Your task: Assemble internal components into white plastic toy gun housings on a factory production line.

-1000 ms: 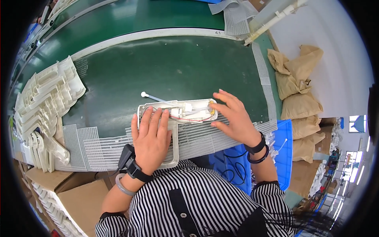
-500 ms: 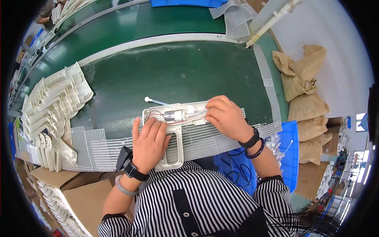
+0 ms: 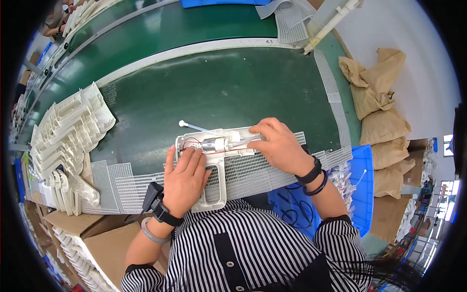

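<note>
A white plastic housing half (image 3: 219, 199) with a loop handle lies on the near side of the green table, hollow side up. Inside it sit a silver motor (image 3: 208, 144), thin red wires (image 3: 187, 141) and a clear tube (image 3: 238, 144). A translucent stick with a white ball end (image 3: 194, 127) juts out past its far edge. My left hand (image 3: 187, 177) grips the housing's left part, fingers laid over the inside and thumb by the handle. At the right end, my right hand (image 3: 277, 148) has thumb and index finger bent around the tube; their exact contact is partly hidden.
Stacked white housing shells (image 3: 73, 126) stand at the left. Grey mesh matting (image 3: 248, 175) covers the table's near edge. Right of me a blue bin (image 3: 362, 194) holds small clear-wrapped parts and black cables. Brown sacks (image 3: 384, 126) and cardboard boxes (image 3: 112, 248) stand around; another person's arm shows far left.
My right thumb and index finger have moved slightly left along the tube and spread further apart. My left hand stays on the housing, while the view has shifted a little.
</note>
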The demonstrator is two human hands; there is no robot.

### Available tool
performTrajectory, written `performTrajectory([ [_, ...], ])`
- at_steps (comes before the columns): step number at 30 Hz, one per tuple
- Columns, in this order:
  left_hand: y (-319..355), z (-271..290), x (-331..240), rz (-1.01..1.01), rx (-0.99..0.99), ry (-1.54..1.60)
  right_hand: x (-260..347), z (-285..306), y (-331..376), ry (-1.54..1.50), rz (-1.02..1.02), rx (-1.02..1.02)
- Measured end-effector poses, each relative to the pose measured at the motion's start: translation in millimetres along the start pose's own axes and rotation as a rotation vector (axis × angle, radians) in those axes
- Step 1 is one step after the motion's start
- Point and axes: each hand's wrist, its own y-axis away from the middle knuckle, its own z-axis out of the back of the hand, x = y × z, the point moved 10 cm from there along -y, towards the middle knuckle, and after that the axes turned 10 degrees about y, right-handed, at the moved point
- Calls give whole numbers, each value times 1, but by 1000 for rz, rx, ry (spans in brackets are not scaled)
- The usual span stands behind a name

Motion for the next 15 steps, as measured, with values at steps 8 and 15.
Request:
performTrajectory([
  [8, -6, 0, -3, 12, 43, 103, -3, 7, 5, -187, -19, -25],
  [15, -13, 1, -5, -36, 46, 73, -1, 6, 7, -141, -6, -39],
])
